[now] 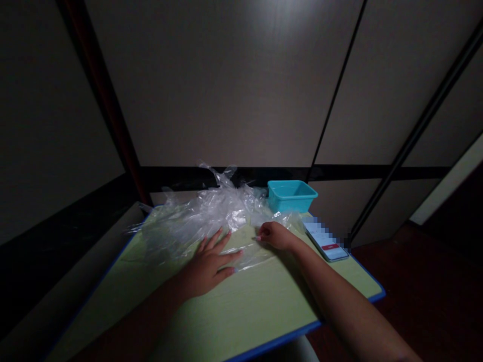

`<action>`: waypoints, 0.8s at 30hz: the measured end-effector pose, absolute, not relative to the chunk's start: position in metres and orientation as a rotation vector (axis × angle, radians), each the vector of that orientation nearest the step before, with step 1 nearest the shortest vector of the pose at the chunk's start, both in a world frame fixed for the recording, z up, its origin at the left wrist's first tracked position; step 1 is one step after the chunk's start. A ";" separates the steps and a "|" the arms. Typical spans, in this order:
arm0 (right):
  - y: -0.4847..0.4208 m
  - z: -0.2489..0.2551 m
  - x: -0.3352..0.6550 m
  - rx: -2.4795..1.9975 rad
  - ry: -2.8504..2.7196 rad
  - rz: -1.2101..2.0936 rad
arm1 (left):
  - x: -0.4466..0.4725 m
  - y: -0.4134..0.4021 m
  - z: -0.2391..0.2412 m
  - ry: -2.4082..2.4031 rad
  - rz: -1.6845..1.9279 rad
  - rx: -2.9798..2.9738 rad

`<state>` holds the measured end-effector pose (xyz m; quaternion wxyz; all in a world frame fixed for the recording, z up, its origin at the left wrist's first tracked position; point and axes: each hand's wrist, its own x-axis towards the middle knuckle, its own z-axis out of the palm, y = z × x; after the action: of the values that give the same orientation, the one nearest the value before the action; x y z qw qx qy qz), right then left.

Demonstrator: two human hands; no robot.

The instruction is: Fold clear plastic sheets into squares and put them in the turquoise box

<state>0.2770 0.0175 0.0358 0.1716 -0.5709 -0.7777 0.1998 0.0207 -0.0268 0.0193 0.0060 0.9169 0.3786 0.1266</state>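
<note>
My left hand (209, 264) lies flat with its fingers spread on a thin sheet of clear plastic (253, 256). My right hand (274, 235) is curled, thumb and fingertips pinched together at the upper right of that sheet. It seems to grip the plastic's edge, though the film between the fingertips is hard to see. Just beyond both hands, a crumpled heap of clear plastic bags (211, 208) spreads over the back and left of the table. Where one bag ends and another starts cannot be told.
The pale green table (234, 317) has a blue edge. A turquoise plastic basket (292, 203) stands at the back right. In front of it lies a phone (327, 244) with its screen lit. Cabinet panels (226, 90) rise directly behind the table.
</note>
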 end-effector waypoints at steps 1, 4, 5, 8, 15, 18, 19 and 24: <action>0.018 0.036 0.277 -1.611 -2.213 0.570 | 0.021 -0.027 0.020 1.192 0.397 2.868; 0.017 0.035 0.275 -1.572 -2.226 0.575 | 0.022 -0.027 0.020 1.209 0.405 2.866; 0.017 0.035 0.275 -1.560 -2.228 0.576 | 0.022 -0.027 0.020 1.213 0.409 2.863; 0.017 0.035 0.274 -1.520 -2.233 0.586 | 0.022 -0.026 0.018 1.227 0.421 2.847; 0.015 0.038 0.276 -1.433 -2.243 0.665 | 0.021 -0.026 0.017 1.225 0.411 2.830; 0.012 0.042 0.277 -1.408 -2.246 0.710 | 0.022 -0.026 0.019 1.250 0.371 2.828; 0.012 0.043 0.277 -1.409 -2.246 0.716 | 0.022 -0.027 0.019 1.256 0.364 2.829; 0.009 0.049 0.277 -1.455 -2.263 0.646 | 0.022 -0.028 0.020 1.257 0.372 2.827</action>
<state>0.2774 0.0091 0.0491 0.1861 -0.5167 -0.8036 0.2294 0.0220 -0.0281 0.0204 0.0128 0.9071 0.4035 0.1193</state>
